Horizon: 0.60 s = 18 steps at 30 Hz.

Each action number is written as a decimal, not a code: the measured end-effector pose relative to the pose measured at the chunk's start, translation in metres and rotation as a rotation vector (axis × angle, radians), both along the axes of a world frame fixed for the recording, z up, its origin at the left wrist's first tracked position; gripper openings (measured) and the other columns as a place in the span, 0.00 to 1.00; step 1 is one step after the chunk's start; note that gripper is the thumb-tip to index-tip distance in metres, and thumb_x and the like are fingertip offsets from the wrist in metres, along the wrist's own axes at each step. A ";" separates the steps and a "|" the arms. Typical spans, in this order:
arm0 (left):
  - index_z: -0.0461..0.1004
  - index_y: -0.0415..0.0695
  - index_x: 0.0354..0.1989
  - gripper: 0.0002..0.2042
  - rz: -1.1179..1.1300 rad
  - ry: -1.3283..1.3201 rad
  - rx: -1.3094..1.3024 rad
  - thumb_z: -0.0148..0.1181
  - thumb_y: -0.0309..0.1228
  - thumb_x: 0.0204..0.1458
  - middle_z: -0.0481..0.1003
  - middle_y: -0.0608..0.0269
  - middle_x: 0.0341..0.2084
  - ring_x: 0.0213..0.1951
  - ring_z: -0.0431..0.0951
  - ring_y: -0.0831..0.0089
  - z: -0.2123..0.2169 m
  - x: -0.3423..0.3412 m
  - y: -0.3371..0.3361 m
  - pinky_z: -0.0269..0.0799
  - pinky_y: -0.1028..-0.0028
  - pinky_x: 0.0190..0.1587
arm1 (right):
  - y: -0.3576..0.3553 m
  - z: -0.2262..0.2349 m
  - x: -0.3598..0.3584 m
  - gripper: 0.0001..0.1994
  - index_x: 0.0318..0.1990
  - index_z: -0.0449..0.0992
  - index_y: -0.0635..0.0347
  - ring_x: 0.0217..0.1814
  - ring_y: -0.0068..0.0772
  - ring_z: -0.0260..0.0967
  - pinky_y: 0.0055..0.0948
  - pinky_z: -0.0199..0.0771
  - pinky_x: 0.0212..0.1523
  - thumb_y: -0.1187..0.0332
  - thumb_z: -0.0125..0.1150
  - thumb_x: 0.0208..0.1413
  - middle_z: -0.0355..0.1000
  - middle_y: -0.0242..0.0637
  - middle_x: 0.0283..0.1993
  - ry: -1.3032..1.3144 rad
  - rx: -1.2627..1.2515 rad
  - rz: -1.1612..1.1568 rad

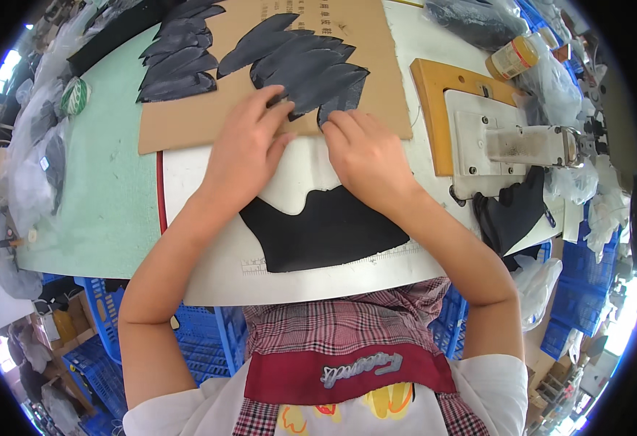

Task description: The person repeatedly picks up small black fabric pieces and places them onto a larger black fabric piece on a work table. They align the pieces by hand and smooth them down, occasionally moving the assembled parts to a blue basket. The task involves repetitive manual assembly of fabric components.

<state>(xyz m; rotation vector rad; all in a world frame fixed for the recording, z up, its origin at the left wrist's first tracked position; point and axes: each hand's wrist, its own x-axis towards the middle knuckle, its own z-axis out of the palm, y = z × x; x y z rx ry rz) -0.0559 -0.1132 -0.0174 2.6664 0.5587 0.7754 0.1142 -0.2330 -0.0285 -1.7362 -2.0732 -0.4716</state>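
A stack of dark, leaf-shaped pieces (300, 69) with a dull, coated surface lies overlapped on a flat cardboard sheet (180, 127). At the near edge of this stack, my right hand (365, 149) pinches the lower end of one dark piece (346, 102). My left hand (249, 142) is by the stack's left near edge, its bent fingers and thumb apart and nothing visible between them. Between my forearms a larger black cut piece (325, 232) with a curved, notched far edge lies flat on the white table.
Another row of dark pieces (180, 58) lies on the cardboard's left. To the right stands a sewing machine (529, 145) on a wooden-edged base, with a yellow-labelled jar (511, 58) beyond it. Black pieces (514, 214) hang near it. Blue crates (202, 341) sit below the table edge.
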 end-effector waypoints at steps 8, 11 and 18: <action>0.78 0.39 0.41 0.11 0.101 0.002 -0.033 0.63 0.23 0.48 0.73 0.57 0.43 0.49 0.71 0.57 0.001 -0.034 0.016 0.66 0.62 0.54 | 0.043 0.023 0.000 0.06 0.30 0.76 0.60 0.37 0.37 0.70 0.33 0.71 0.33 0.72 0.68 0.45 0.70 0.32 0.35 0.159 0.067 -0.017; 0.78 0.39 0.39 0.09 0.085 -0.032 -0.051 0.63 0.22 0.48 0.74 0.57 0.41 0.48 0.71 0.58 -0.001 -0.033 0.016 0.66 0.62 0.54 | 0.066 0.019 -0.006 0.06 0.27 0.76 0.59 0.39 0.34 0.68 0.30 0.68 0.38 0.73 0.67 0.41 0.69 0.31 0.33 -0.160 0.052 0.107; 0.78 0.38 0.36 0.07 0.055 -0.046 -0.081 0.64 0.23 0.47 0.74 0.59 0.39 0.46 0.72 0.60 -0.004 -0.033 0.021 0.66 0.62 0.52 | 0.092 0.020 -0.028 0.04 0.16 0.75 0.54 0.35 0.31 0.65 0.28 0.63 0.37 0.71 0.65 0.34 0.65 0.30 0.22 -0.394 0.011 0.183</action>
